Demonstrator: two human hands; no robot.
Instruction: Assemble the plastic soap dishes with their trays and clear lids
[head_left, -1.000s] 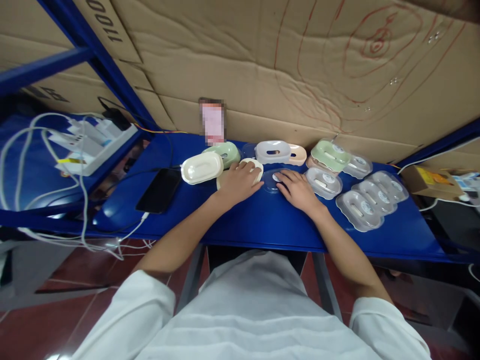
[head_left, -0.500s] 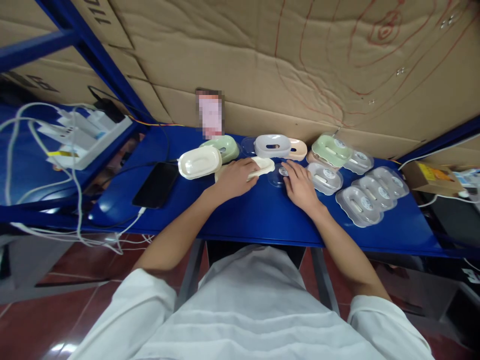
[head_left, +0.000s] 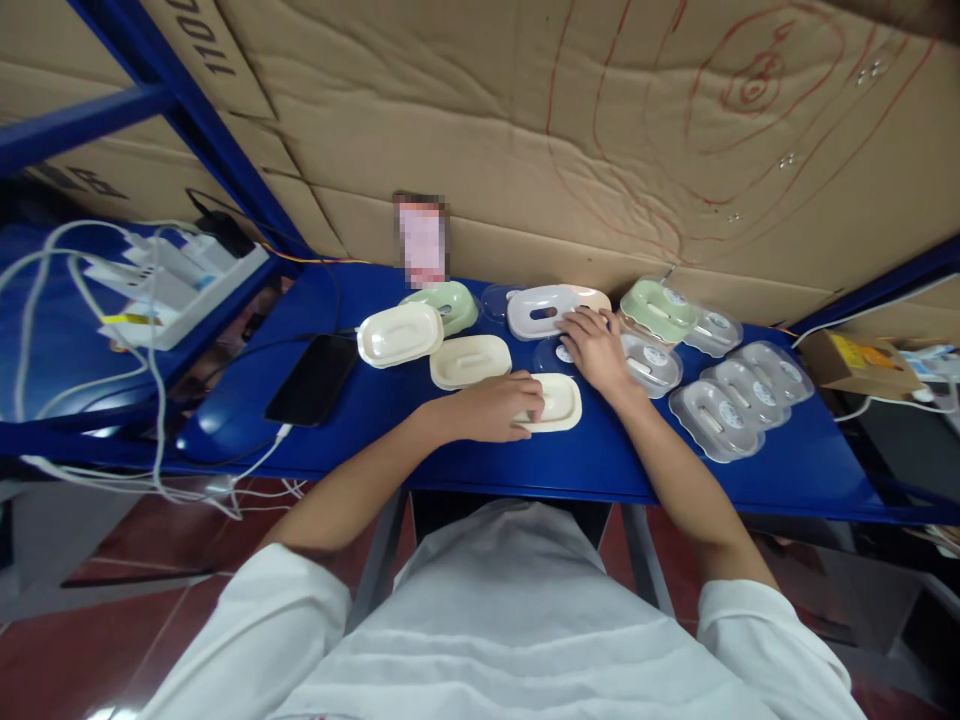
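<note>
My left hand (head_left: 496, 408) has its fingers closed over the left end of a cream oval tray (head_left: 561, 403), which is at the front of the blue table. Behind that hand lies a second cream oval tray (head_left: 470, 361), and another cream tray (head_left: 400, 335) leans against a green slotted piece (head_left: 454, 305). My right hand (head_left: 596, 345) reaches back with fingers stretched, fingertips at the right edge of a pale grey oval piece with a slot (head_left: 525, 312). A peach piece (head_left: 594, 298) is partly hidden behind it. Beneath the right hand is a clear lid (head_left: 549, 354).
Several clear-lidded grey cases (head_left: 720, 420) lie at the right, near a green case (head_left: 660, 310). A black phone (head_left: 313, 380) with a cable lies at the left, by a power strip (head_left: 202, 300). Cardboard (head_left: 487, 130) stands along the back. An open carton (head_left: 862, 360) is far right.
My left hand has brought the cream tray forward and laid it near the table's front, uncovering another cream tray. My right hand has moved back from the clear lid to the grey piece.
</note>
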